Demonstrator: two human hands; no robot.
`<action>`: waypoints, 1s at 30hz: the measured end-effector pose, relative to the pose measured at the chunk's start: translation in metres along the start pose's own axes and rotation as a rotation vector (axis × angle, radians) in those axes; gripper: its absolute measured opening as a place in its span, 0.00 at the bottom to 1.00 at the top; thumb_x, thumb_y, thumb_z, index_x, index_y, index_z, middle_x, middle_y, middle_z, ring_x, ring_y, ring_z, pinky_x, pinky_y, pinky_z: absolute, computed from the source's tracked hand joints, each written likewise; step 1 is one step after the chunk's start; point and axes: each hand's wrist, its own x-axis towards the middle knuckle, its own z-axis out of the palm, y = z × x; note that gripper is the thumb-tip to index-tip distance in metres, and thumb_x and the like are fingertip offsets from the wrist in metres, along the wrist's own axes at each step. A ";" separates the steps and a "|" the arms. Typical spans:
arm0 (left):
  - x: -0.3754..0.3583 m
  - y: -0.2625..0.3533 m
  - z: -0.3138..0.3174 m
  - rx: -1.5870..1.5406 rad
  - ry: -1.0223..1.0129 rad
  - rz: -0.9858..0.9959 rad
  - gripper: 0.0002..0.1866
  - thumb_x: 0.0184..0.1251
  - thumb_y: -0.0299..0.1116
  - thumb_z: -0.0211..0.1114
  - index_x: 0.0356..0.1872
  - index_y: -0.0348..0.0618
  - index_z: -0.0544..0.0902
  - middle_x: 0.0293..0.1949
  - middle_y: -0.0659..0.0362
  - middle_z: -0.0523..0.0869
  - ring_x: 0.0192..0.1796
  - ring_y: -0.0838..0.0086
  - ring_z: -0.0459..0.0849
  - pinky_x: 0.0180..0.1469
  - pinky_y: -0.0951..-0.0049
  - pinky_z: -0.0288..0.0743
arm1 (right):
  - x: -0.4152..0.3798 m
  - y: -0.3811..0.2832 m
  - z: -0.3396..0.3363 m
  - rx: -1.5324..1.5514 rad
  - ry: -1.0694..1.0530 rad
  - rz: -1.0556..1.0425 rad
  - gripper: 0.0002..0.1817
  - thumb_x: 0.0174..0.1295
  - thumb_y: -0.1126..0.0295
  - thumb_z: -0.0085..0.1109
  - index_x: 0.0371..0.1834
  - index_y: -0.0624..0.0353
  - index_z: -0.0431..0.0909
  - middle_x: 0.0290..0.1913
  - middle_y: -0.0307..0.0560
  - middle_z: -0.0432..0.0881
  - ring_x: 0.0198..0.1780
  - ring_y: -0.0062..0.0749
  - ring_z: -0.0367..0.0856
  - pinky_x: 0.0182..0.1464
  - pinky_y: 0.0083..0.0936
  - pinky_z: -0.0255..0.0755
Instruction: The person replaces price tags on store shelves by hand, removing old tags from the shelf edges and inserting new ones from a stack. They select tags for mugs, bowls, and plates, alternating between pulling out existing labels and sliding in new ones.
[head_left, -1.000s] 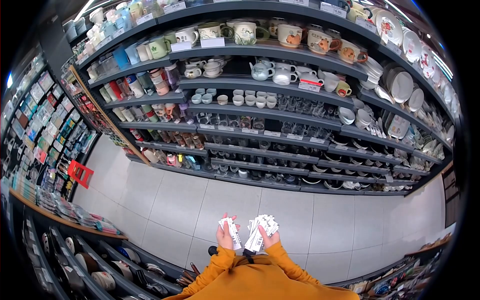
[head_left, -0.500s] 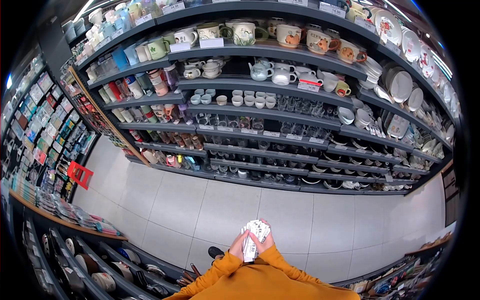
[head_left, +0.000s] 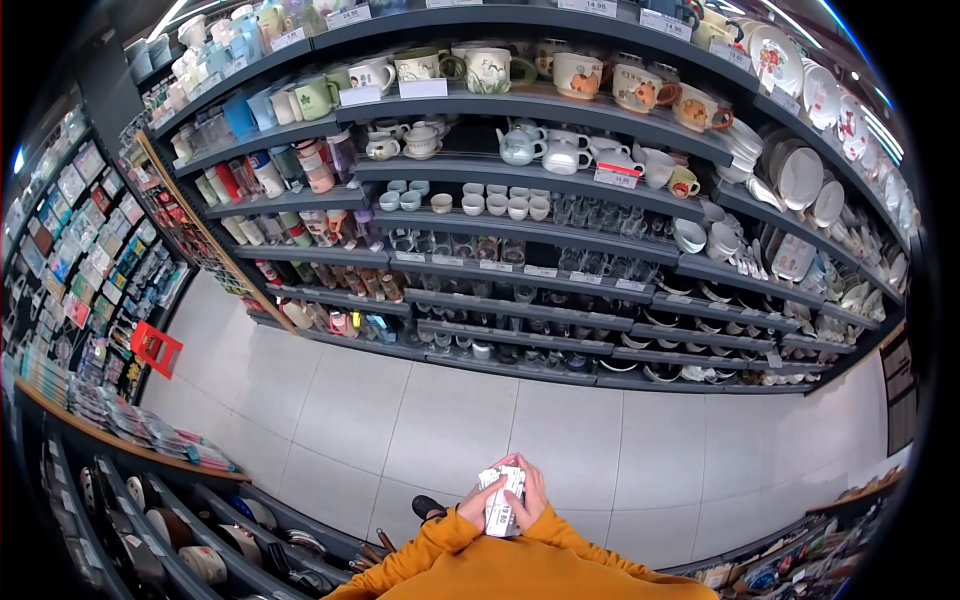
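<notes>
A stack of white printed price labels (head_left: 503,512) is held close to my body, low in the view. My left hand (head_left: 477,503) grips the stack along its left side, with the thumb lying over the front. Closed around the right side and far edge is my right hand (head_left: 531,495), its fingers meeting the left ones beyond the stack. Dark printed figures show on the front label. The fingers behind the stack are partly hidden.
Ahead runs a long shelf unit (head_left: 530,270) with mugs, teapots (head_left: 521,146), cups, glasses and plates (head_left: 800,178). A red stool (head_left: 157,350) stands on the tiled floor (head_left: 450,410) at left. Pans fill the near-left shelves (head_left: 160,500).
The labels, fanned out before, are now squared into a tighter stack. My right hand has come round the far edge, and both hands sit slightly lower.
</notes>
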 end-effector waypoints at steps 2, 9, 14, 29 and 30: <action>-0.009 0.005 0.009 0.034 -0.028 0.017 0.27 0.73 0.34 0.54 0.71 0.58 0.60 0.54 0.57 0.77 0.54 0.71 0.79 0.53 0.68 0.78 | -0.008 0.005 -0.009 0.127 -0.108 0.047 0.40 0.62 0.66 0.60 0.73 0.64 0.49 0.65 0.62 0.63 0.65 0.49 0.62 0.65 0.38 0.61; 0.001 -0.005 -0.018 -0.029 -0.118 -0.118 0.29 0.70 0.32 0.48 0.72 0.51 0.58 0.60 0.47 0.75 0.59 0.57 0.78 0.59 0.58 0.75 | -0.018 0.007 -0.036 0.393 -0.260 0.340 0.46 0.62 0.63 0.64 0.76 0.58 0.41 0.67 0.60 0.62 0.54 0.39 0.75 0.59 0.31 0.70; 0.004 -0.008 -0.010 -0.117 -0.194 -0.176 0.27 0.67 0.39 0.55 0.64 0.35 0.67 0.54 0.49 0.80 0.56 0.60 0.80 0.58 0.60 0.74 | -0.033 0.042 -0.027 0.389 -0.336 0.485 0.47 0.61 0.68 0.65 0.76 0.58 0.41 0.64 0.55 0.67 0.46 0.25 0.73 0.53 0.24 0.70; 0.028 -0.013 -0.008 0.130 -0.106 -0.109 0.28 0.75 0.55 0.43 0.57 0.41 0.73 0.43 0.57 0.83 0.37 0.75 0.85 0.37 0.76 0.82 | 0.011 0.009 -0.045 0.370 -0.239 0.230 0.45 0.54 0.65 0.72 0.72 0.58 0.54 0.63 0.50 0.65 0.62 0.36 0.70 0.62 0.34 0.69; 0.024 -0.013 -0.007 0.178 -0.083 -0.119 0.28 0.75 0.55 0.42 0.58 0.40 0.72 0.44 0.57 0.82 0.38 0.75 0.85 0.38 0.76 0.82 | 0.010 -0.002 -0.046 0.410 -0.235 0.277 0.43 0.54 0.66 0.71 0.71 0.57 0.57 0.60 0.49 0.68 0.62 0.35 0.70 0.62 0.33 0.69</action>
